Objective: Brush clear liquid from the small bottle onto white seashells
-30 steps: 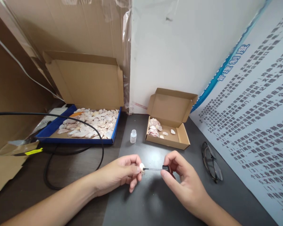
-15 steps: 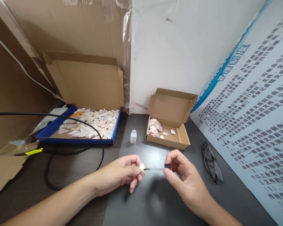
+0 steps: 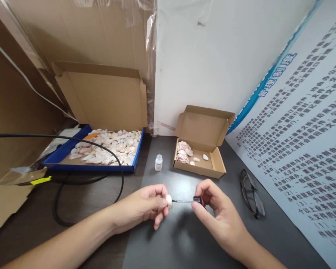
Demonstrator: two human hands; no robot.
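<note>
Between the thumb and fingers of my left hand is a small white seashell. My right hand pinches the black cap of a brush, whose thin clear stem points left. The dark brush tip is at the shell's right side; whether it touches the shell I cannot tell. Beyond my hands a small clear glass bottle with a printed label stands upright, its neck uncapped.
At the back left, an open blue-edged box holds many shells. A smaller open cardboard box with several shells stands right of the bottle. Glasses lie at the right. A black cable loops across the left side.
The seashell has turned a little in my left fingers, showing a rounder side. The brush cap has tilted and shifted slightly left in my right fingers.
</note>
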